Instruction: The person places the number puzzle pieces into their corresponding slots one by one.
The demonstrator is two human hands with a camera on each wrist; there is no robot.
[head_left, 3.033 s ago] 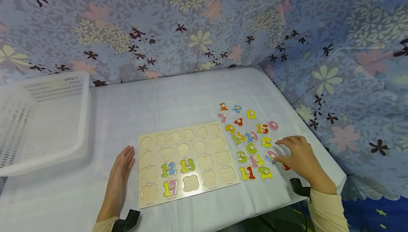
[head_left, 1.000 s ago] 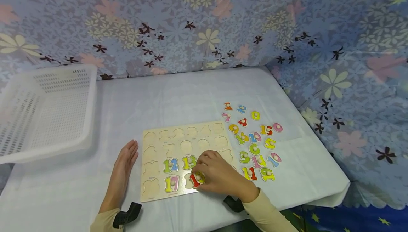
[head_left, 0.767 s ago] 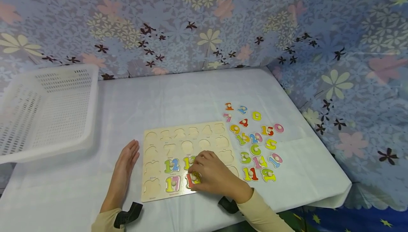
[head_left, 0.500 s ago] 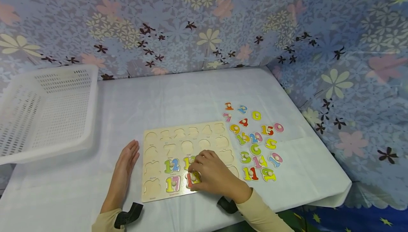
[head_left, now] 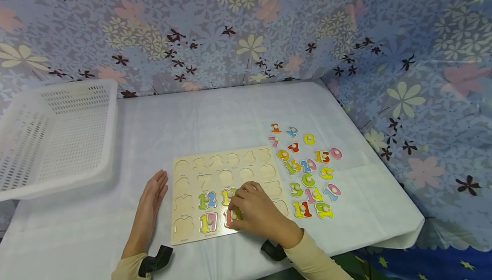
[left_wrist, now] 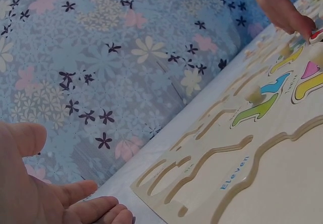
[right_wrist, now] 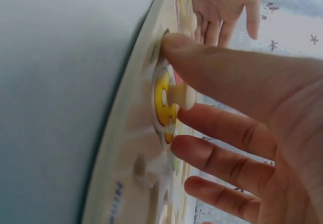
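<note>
A wooden number puzzle board lies on the white-covered table. My right hand is over its bottom row, thumb and fingers around the edges of the number 18 piece, which sits at the recess right of the 17. In the right wrist view, its knob stands between thumb and fingers. Pieces 12, 13 and 17 lie in their recesses, the 13 partly hidden by my fingers. My left hand rests at the board's left side, fingers extended, holding nothing.
Several loose number pieces, among them an 11 and a 15, are scattered right of the board. A white plastic basket stands at the left. Flowered cloth hangs behind the table.
My right hand has come from the loose pieces on the right to the board, bringing the 18 piece into the bottom-row recess. Lately it hardly moves. My left hand stays beside the board.
</note>
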